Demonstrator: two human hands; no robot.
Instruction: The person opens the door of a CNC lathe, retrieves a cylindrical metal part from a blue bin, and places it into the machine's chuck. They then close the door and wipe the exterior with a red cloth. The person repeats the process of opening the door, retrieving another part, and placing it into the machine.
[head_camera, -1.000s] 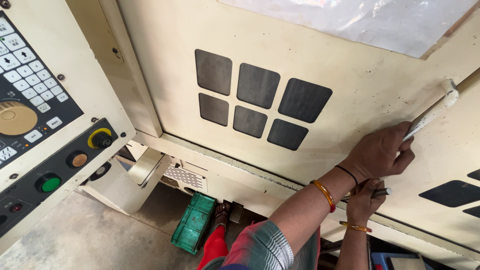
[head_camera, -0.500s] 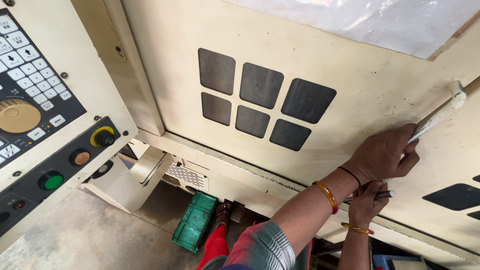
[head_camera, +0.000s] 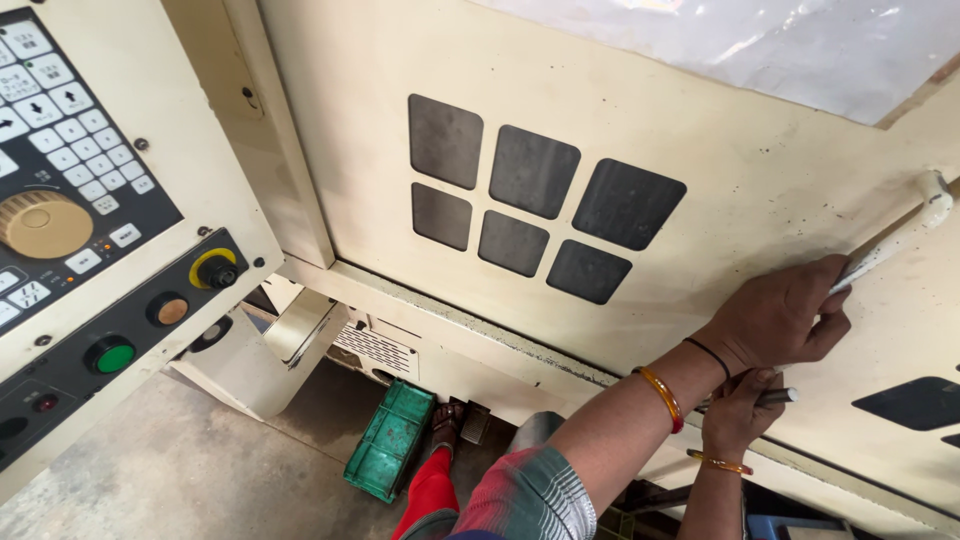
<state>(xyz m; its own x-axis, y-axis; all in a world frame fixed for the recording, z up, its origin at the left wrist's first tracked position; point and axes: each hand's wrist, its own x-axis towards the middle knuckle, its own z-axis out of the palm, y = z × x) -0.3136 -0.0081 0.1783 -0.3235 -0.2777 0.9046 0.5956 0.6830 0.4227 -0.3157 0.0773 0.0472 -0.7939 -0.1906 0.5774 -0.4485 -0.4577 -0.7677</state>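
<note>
My left hand is closed around the lower end of a white bar handle on the cream machine door. An orange bangle sits on that wrist. Just below, my right hand is against the door's lower edge and holds a small metal rod whose tip sticks out to the right. The door carries several dark square panels.
A control panel with white keys, a brass-coloured dial, a yellow-ringed knob and a green button stands at the left. A green plastic crate lies on the concrete floor by my feet.
The door and my left hand on its handle have shifted slightly to the right against the control panel. My right hand stays below with the rod.
</note>
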